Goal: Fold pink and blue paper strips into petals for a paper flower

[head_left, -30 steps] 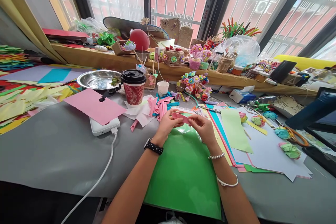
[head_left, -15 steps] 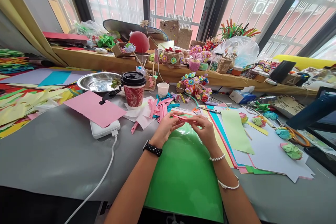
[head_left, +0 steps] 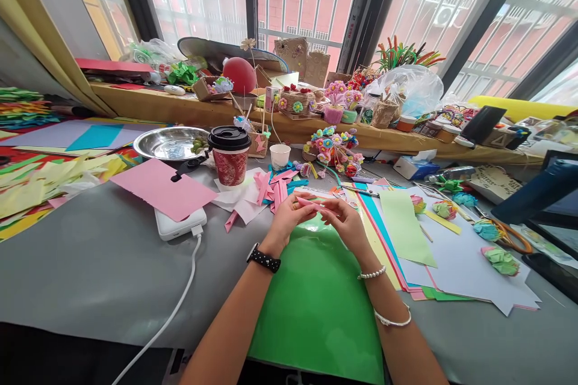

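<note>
Between my two hands is a small folded piece of pink paper (head_left: 311,204), held above the far end of a glossy green sheet (head_left: 316,301). My left hand (head_left: 289,219) pinches its left end, and my right hand (head_left: 347,222) pinches the other end. Fingers cover much of the paper, so its exact fold cannot be made out. Just beyond my left hand lie folded pink strips (head_left: 280,192) mixed with blue ones, partly on a white tissue (head_left: 246,201).
A lidded red cup (head_left: 229,159), a white paper cup (head_left: 280,156) and a steel bowl (head_left: 151,144) stand at the back left. Pink card (head_left: 165,189) covers part of a white power bank (head_left: 180,225) with a cable. Coloured sheets (head_left: 451,271) and paper flowers (head_left: 500,260) lie right.
The pink paper has turned slightly between my fingers and shows a more pointed shape. Both hands have drawn a little closer together; the other things stay in place.
</note>
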`<state>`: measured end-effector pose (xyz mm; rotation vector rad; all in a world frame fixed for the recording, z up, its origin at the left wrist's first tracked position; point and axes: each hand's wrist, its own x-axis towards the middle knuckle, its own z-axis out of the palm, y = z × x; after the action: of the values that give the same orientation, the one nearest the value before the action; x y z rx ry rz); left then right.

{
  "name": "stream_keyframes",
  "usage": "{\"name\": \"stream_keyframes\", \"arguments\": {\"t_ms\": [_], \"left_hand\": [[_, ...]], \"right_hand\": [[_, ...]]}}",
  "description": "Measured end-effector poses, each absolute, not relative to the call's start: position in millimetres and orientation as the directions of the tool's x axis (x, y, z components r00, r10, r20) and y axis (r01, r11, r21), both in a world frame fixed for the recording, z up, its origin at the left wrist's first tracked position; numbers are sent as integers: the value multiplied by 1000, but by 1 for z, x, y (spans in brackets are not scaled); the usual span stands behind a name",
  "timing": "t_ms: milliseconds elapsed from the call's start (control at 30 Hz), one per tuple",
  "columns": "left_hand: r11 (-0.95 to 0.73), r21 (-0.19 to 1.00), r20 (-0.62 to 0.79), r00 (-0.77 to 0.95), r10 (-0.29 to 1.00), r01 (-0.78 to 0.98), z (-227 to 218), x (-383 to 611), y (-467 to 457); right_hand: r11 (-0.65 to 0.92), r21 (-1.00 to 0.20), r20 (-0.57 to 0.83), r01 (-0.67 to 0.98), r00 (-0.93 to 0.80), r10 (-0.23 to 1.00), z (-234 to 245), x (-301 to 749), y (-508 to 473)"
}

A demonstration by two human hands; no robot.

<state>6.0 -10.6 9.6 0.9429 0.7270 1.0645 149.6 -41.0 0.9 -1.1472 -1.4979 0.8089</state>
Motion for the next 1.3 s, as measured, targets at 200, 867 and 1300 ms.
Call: {"name": "stream_keyframes", "arguments": {"t_ms": [200, 867, 1300], "left_hand": [[20, 976, 40, 271, 962, -215, 6, 7, -8], [-205, 978, 181, 359, 915, 27, -3, 11, -8], [-251, 956, 175, 390, 904, 153, 1, 9, -9]], "right_hand": [[288, -936, 299, 202, 24, 954, 1, 148, -42], [183, -964, 132, -195, 247, 960, -2, 152, -37], [188, -942, 91, -279, 328, 940, -2, 155, -36]]}}
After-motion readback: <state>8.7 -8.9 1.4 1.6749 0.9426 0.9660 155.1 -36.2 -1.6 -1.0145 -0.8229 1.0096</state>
